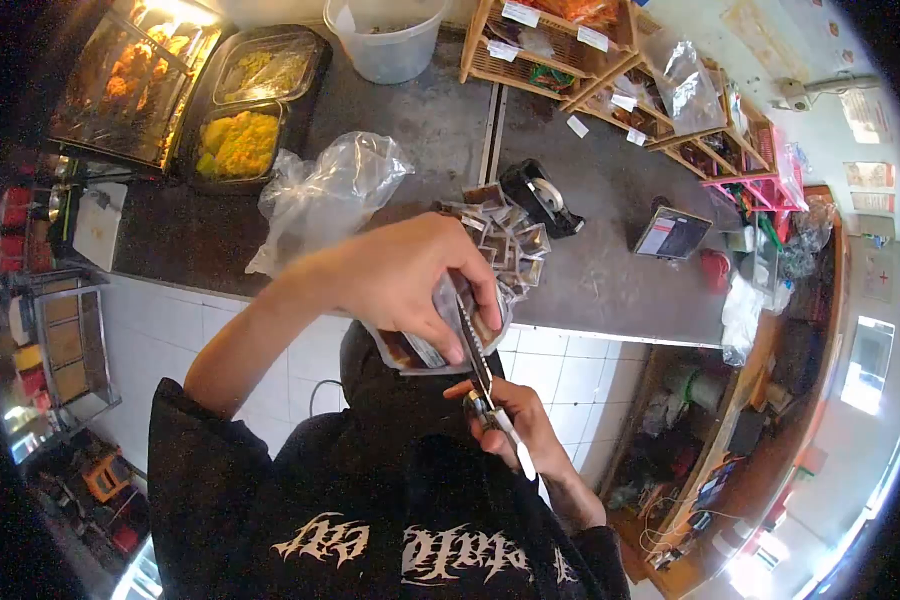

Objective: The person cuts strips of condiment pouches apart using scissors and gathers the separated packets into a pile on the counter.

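My left hand (420,280) is closed on a clear plastic packet (395,348) with brown contents, held in front of my chest at the table's near edge. In my right hand (525,415) is a pair of scissors (478,350) with a serrated metal blade, which lies against the packet beside my left fingers. Whether the blades are apart cannot be made out. Just beyond my hands, small clear sachets (510,240) with dark contents lie in a pile on the dark table (610,260). A black tape dispenser (538,200) stands behind them.
A crumpled clear plastic bag (335,190) lies left of the sachets. Food trays (240,145) and a lit glass case (135,80) stand at the back left, near a clear tub (390,45). Wooden racks (560,50) and a small framed card (673,235) are to the right.
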Action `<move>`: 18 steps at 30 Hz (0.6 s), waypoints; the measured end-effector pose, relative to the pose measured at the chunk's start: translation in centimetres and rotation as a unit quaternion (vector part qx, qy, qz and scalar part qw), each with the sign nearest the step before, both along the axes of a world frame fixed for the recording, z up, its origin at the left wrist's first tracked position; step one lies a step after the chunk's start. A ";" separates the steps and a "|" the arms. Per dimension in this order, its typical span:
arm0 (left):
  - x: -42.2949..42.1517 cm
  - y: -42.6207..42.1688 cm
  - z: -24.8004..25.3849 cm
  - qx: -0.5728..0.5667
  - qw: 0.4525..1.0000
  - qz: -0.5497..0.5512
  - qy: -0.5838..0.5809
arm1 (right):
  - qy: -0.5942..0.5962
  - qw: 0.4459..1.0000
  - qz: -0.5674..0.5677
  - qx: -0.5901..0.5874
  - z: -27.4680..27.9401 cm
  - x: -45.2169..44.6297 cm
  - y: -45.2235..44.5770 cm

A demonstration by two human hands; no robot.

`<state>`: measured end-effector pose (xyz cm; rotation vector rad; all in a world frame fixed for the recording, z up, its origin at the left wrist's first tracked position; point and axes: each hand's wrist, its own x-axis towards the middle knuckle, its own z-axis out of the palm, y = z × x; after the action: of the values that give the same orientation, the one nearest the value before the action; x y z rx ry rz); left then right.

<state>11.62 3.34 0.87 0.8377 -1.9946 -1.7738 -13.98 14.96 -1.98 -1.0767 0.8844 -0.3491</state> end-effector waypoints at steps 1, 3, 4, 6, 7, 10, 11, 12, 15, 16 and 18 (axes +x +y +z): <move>-0.3 0.0 -0.2 0.005 1.000 -0.011 -0.002 | -0.015 1.000 0.000 -0.019 -0.6 0.0 0.0; -0.3 0.0 -0.5 0.030 0.999 -0.028 0.005 | -0.015 0.999 0.013 -0.036 -1.2 -0.1 0.0; 0.1 -0.1 -0.5 0.050 0.998 -0.035 0.015 | 0.000 0.999 0.024 -0.036 -1.2 -0.4 0.0; 0.7 0.1 -0.7 0.130 0.989 -0.038 0.054 | 0.009 0.999 0.034 -0.039 -1.1 -0.5 0.0; 1.0 0.3 -0.9 0.189 0.978 -0.035 0.083 | 0.003 0.999 0.033 -0.043 -1.0 -0.4 0.1; 1.3 0.3 -0.9 0.253 0.962 -0.036 0.100 | -0.022 0.999 0.014 -0.041 -1.6 -0.4 0.7; 1.3 0.2 -0.9 0.257 0.961 -0.038 0.095 | -0.032 0.999 0.006 -0.037 -1.8 -0.3 0.9; 1.2 0.1 -0.8 0.253 0.963 -0.041 0.087 | -0.039 0.999 -0.001 -0.023 -1.6 -0.1 0.7; 0.7 -0.1 -1.0 0.228 0.969 -0.060 0.073 | -0.061 0.998 -0.015 0.024 -1.4 0.4 0.3; 0.4 -0.1 -1.6 0.210 0.972 -0.074 0.074 | -0.069 0.996 -0.019 0.044 -1.7 0.4 0.5; -0.1 -0.1 -2.1 0.182 0.976 -0.089 0.082 | -0.088 0.994 -0.042 0.050 -2.2 0.7 1.0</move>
<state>11.52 3.25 -1.22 0.6018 -1.7107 -2.2749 -13.28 15.96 -4.20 -0.9044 0.7833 -0.4585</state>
